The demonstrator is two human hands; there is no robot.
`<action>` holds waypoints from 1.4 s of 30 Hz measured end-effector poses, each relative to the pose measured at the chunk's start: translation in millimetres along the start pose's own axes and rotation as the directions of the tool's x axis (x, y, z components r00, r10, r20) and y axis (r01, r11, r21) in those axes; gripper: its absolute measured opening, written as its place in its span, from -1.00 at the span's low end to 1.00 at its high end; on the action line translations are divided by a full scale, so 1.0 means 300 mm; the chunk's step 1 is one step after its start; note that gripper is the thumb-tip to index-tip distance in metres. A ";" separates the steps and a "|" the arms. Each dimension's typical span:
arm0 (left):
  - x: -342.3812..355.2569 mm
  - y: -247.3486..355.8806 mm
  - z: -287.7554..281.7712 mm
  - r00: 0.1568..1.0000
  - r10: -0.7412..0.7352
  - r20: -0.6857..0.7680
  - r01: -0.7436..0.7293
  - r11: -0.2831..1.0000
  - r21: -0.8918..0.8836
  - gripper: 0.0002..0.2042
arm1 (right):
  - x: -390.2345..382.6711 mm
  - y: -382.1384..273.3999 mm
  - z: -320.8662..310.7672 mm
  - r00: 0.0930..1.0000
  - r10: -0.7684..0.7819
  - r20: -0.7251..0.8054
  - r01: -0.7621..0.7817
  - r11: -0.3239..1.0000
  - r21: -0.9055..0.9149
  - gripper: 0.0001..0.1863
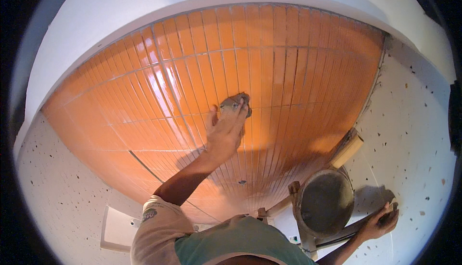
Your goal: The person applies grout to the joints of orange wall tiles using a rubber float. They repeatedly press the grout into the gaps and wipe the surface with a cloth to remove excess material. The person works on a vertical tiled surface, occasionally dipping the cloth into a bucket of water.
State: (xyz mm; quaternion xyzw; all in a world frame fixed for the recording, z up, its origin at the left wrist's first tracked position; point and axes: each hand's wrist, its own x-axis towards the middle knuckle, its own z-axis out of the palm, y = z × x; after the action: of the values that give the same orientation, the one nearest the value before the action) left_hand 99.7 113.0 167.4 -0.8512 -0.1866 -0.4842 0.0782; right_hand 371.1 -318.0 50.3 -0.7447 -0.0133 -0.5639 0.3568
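My left hand (pixel 226 132) reaches up to a wall of narrow glossy orange tiles (pixel 260 80). Its fingers press a small dark grey, smeared pad (pixel 234 104) flat against the tiles; I cannot tell whether it is a sponge or a rag. Grey lines run in many of the joints, while some joints to the right look darker. Low on the right, my right hand (pixel 380 222) is held out beside a speckled white surface. Its fingers curl around something dark at their tips, too hidden to name.
A round dark basin (pixel 326 202) with grey material inside stands between my body and my right hand, by a wooden frame. A yellowish cylindrical piece (pixel 347 152) lies against the tiled wall's right edge. At lower left is a white recessed box (pixel 115 231).
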 end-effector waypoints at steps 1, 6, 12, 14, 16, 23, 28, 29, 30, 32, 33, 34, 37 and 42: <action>-0.006 0.028 -0.029 0.991 0.126 0.034 -0.131 0.937 0.324 -0.55 | -0.003 0.039 0.002 0.997 -0.076 0.012 0.076 0.995 -0.061 -0.58; 0.337 0.069 -0.154 0.968 0.128 -0.216 -0.029 0.911 0.412 -0.58 | 0.013 -0.022 -0.033 0.999 -0.042 0.011 0.043 0.995 -0.090 -0.58; 0.068 0.066 0.036 0.987 0.156 -0.040 -0.133 0.927 0.352 -0.57 | 0.002 0.014 -0.007 0.998 -0.051 0.043 0.053 0.997 -0.052 -0.57; 0.035 0.065 0.061 0.985 0.171 0.033 -0.172 0.921 0.349 -0.53 | 0.008 0.007 -0.006 0.998 -0.043 0.055 0.046 0.997 -0.055 -0.57; 0.094 0.046 0.058 0.981 0.192 0.012 -0.181 0.905 0.385 -0.47 | -0.002 0.000 -0.009 0.999 0.001 0.044 0.000 0.999 -0.034 -0.58; 0.461 0.151 -0.062 0.957 0.198 -0.214 -0.096 0.906 0.412 -0.51 | 0.003 -0.041 -0.025 0.996 0.089 0.012 -0.089 0.996 0.005 -0.55; 0.120 0.121 0.099 0.949 0.305 0.080 -0.310 0.854 0.419 -0.60 | 0.004 -0.048 -0.009 0.998 0.064 0.007 -0.064 0.998 0.012 -0.55; 0.179 0.132 0.071 0.952 0.303 0.034 -0.288 0.856 0.430 -0.60 | 0.003 -0.049 -0.012 0.997 0.076 0.006 -0.076 0.997 0.018 -0.55; 0.254 0.150 0.035 0.954 0.299 -0.012 -0.264 0.860 0.436 -0.60 | 0.004 -0.045 -0.019 0.996 0.085 0.005 -0.085 0.996 0.021 -0.55; 0.428 0.181 -0.056 0.950 0.296 -0.100 -0.221 0.863 0.454 -0.59 | 0.000 -0.044 -0.025 0.995 0.102 -0.007 -0.102 0.994 0.031 -0.55; 0.499 0.190 -0.095 0.945 0.293 -0.146 -0.195 0.861 0.469 -0.59 | -0.003 -0.048 -0.014 0.994 0.107 -0.016 -0.106 0.993 0.045 -0.55; 0.533 0.196 -0.100 0.939 0.285 -0.191 -0.166 0.865 0.474 -0.59 | -0.003 -0.044 -0.011 0.994 0.104 -0.027 -0.102 0.993 0.050 -0.55; 0.545 0.211 -0.054 0.962 0.235 -0.142 -0.161 0.902 0.400 -0.57 | 0.004 -0.052 -0.020 0.996 0.080 0.036 -0.080 0.997 0.011 -0.58; 0.316 0.194 0.110 0.927 0.360 0.103 -0.372 0.851 0.372 -0.57 | 0.002 -0.065 -0.018 0.995 0.091 0.027 -0.093 0.993 0.075 -0.55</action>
State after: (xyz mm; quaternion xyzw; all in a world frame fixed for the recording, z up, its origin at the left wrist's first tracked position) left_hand 192.4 92.8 234.0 -0.8460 -0.1136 -0.4019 0.3315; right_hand 358.6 -306.5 61.4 -0.7370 -0.0048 -0.5370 0.4104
